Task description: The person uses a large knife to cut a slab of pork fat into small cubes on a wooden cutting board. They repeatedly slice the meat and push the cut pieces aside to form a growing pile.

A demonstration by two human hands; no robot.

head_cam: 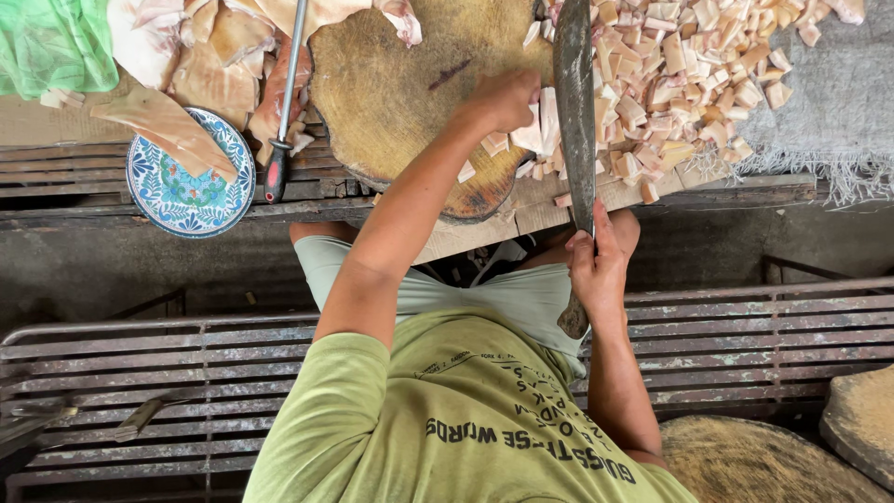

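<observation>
cutting pale strips on a round block

the left hand rests on the block, fingers curled and pressed down on a pale strip at the block's near right edge, just beside the blade. the right hand is wrapped tight around the handle of a long knife, whose blade runs away from the body, touching the strip's right side.

to cut well here, i judge the left fingertips should stay tucked back from the blade, knuckles toward it, with the strip held flat so that it cannot roll. the blade wants to come straight down rather than slide toward the holding hand.

right of the knife lies a heap of cut cubes, spreading over the counter up to a grey cloth; room for sweeping pieces aside is on that side. left of the left hand the block is bare. beyond its left rim lie a steel rod, uncut slabs and a patterned plate close to the counter's near edge. the strip sits near the block's rim, so pieces may drop off toward the lap.
</observation>
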